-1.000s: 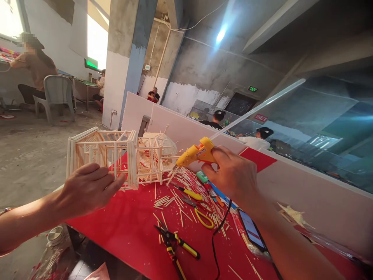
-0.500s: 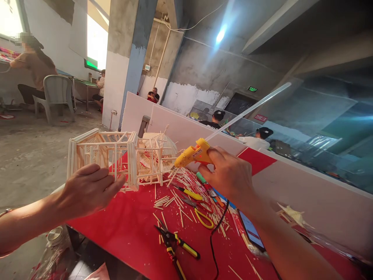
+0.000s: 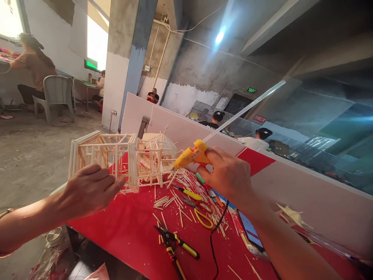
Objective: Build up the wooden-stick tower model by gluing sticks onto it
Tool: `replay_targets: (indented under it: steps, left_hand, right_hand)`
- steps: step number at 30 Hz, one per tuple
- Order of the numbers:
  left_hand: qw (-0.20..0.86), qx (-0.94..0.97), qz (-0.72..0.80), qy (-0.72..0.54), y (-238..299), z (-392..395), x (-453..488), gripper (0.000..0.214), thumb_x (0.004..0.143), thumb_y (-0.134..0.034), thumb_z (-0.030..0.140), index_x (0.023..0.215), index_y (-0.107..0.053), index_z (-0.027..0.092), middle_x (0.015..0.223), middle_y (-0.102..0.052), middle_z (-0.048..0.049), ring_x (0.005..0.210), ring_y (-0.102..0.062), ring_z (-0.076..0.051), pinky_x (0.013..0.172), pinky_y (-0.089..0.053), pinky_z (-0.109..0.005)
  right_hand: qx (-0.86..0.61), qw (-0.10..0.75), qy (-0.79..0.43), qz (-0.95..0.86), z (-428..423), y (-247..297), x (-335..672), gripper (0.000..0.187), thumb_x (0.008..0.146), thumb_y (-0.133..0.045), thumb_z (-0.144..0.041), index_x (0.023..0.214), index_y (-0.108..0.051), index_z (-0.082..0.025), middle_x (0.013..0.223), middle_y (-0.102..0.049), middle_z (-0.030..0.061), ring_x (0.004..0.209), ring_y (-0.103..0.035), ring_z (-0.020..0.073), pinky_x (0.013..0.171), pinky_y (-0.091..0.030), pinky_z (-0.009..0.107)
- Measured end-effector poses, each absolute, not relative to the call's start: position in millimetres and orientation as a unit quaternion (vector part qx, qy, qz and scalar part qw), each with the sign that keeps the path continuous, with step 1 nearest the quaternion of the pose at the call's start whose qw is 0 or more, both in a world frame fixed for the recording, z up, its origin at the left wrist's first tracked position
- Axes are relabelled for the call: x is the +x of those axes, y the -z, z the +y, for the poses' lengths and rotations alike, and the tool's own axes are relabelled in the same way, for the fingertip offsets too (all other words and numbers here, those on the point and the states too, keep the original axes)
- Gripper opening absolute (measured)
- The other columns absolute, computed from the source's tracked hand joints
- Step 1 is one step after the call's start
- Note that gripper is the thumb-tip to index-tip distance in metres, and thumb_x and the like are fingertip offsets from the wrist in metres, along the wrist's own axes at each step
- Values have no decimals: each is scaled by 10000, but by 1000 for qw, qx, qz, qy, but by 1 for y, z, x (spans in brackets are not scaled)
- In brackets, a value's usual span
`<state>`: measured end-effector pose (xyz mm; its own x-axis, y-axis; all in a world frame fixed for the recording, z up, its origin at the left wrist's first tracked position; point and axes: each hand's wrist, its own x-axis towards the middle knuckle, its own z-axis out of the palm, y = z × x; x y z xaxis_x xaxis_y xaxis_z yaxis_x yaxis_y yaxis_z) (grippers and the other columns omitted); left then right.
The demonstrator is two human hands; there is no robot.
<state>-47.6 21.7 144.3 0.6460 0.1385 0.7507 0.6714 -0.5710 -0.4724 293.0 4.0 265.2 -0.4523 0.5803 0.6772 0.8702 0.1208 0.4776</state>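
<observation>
My left hand is closed around the near side of a stick-built model frame, which lies on its side over the table's left edge. In my right hand is a yellow glue gun, gripped by its handle. A long clear glue stick juts from the back of the gun. Its nozzle points down and left, close to the right end of the frame; whether it touches a stick cannot be made out. Behind the frame sits a fan-shaped part made of thin sticks.
On the red table lie black-and-yellow snips, scissors, yellow-handled pliers, many loose sticks and a phone. The gun's black cord crosses the table. White panels stand behind. Several people sit farther off.
The left end of the frame has dipped slightly and shifted a little right. The glue gun and its stick have moved slightly left. Both hands keep their hold.
</observation>
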Motion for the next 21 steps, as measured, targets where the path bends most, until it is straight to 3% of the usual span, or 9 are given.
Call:
replay_targets:
  steps: [14,21]
  left_hand:
    - [406,-815,-222,349,-150,22,-48,113,951,-495,169,964,-607,178,594,-584,22,585,-494,-157,616,-377,-330]
    - [320,-833,-235,384,-148,24,-49,150,855,-552,124,947,-643,199,562,-583,44,522,-534,-138,577,-390,-322]
  right_hand:
    - [-479,192,449,-730,0,-264,294,235,810,-530,-320,936,-670,-179,724,-640,14,564,-536,140,500,-235,276]
    - [-520,243,402,-714,-5,-263,295,321,818,-536,-455,910,-649,-168,662,-606,22,560,-539,162,496,-281,280]
